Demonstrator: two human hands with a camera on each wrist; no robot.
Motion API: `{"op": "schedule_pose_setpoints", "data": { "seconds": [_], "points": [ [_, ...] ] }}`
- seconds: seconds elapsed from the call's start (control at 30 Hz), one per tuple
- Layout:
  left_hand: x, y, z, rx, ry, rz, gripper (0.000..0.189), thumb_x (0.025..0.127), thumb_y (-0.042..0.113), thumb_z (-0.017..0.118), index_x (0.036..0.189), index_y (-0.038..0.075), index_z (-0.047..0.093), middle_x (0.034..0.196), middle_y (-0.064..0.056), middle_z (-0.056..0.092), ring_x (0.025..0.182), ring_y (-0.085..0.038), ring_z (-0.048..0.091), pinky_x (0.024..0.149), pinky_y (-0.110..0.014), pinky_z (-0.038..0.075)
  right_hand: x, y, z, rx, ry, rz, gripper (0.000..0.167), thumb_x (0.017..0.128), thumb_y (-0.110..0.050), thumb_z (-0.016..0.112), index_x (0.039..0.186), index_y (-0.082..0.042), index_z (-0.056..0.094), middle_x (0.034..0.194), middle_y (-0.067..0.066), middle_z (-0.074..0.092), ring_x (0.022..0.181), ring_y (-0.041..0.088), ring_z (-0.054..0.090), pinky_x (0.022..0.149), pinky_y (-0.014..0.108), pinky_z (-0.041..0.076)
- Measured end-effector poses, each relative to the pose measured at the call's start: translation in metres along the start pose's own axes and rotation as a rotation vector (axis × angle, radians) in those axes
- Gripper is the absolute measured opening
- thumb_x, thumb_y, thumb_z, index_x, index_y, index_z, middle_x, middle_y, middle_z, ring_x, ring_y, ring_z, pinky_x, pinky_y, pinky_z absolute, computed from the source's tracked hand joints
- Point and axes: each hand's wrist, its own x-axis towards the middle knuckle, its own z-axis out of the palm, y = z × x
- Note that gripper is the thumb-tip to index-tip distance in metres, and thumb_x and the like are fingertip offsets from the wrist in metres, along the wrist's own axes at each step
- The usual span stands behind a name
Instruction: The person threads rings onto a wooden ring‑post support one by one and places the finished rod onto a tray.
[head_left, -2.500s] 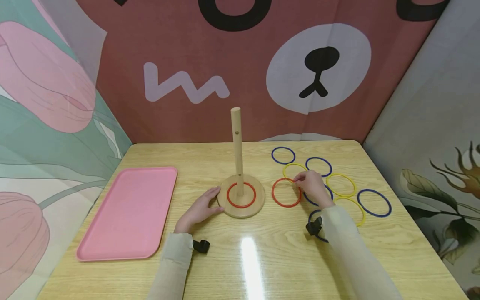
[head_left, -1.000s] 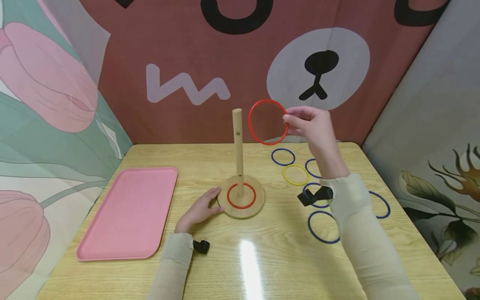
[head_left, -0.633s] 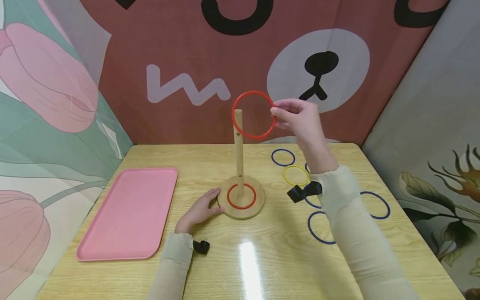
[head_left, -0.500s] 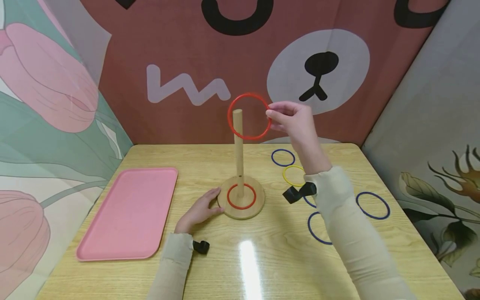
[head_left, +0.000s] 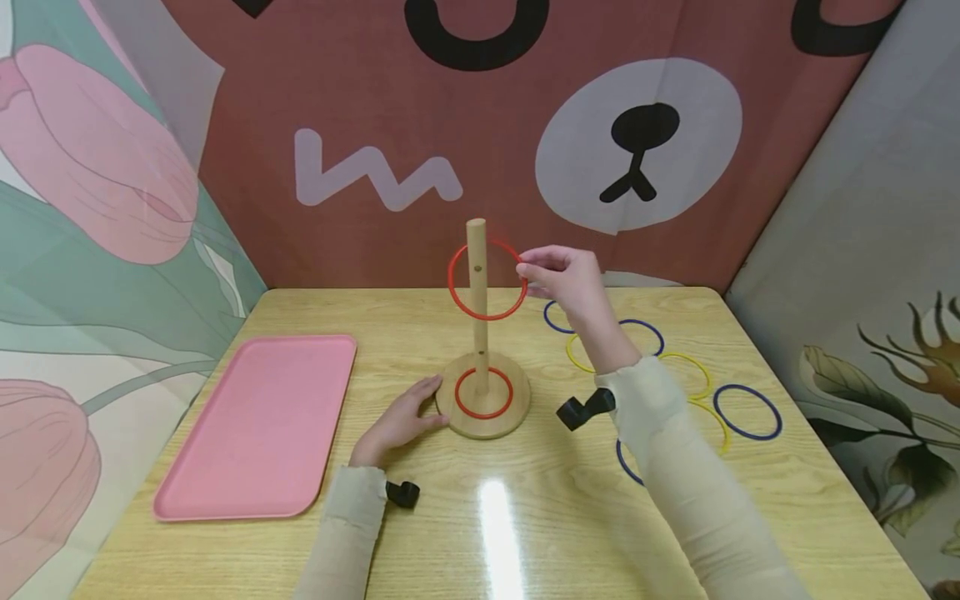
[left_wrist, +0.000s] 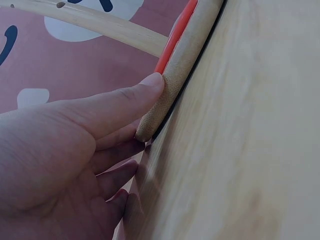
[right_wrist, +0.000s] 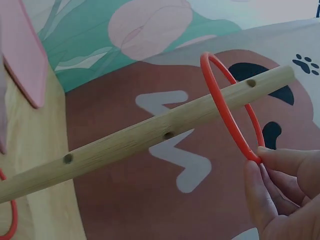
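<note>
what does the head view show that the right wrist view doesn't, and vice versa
Head only: round blue rings and round yellow rings.
Right wrist only: a dark paw print on the printed backdrop.
Both: the right hand pinching a round red ring around a round pale wooden peg, a second red ring lower down, and a rectangular pink tray.

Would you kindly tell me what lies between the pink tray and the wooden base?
In the head view, the left hand lies between the pink tray and the wooden base, touching the base.
</note>
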Motion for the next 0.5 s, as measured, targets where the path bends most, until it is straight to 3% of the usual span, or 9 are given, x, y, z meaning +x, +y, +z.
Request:
{"op": "schedule_pose_setpoints", "data": {
  "seconds": [0.2, 0.5],
  "points": [
    [0.001, -0.002, 0.000, -0.001, -0.001, -0.001, 0.078, 0.089, 0.033, 0.070, 0.152, 0.009, 0.030, 0.160, -0.014, 0.027, 0.149, -0.034, 0.021, 0.121, -0.053, 0.023, -0.001, 0.023, 0.003, -0.074, -0.073, 0.026, 0.025, 0.089, -0.014, 0.070, 0.110, 0.000, 0.069, 0.096, 0.003, 0.067, 0.083, 0.011, 0.065, 0.084, 0.040, 0.060],
    [0.001, -0.001, 0.000, -0.001, 0.003, 0.000, 0.078, 0.089, 0.033, 0.070, 0.152, 0.009, 0.031, 0.159, -0.014, 0.027, 0.149, -0.033, 0.022, 0.121, -0.052, 0.022, 0.000, 0.061, 0.008, -0.073, -0.110, 0.078, 0.025, 0.089, -0.008, 0.069, 0.110, 0.004, 0.068, 0.090, -0.001, 0.066, 0.082, 0.008, 0.063, 0.080, 0.037, 0.061]
  ]
}}
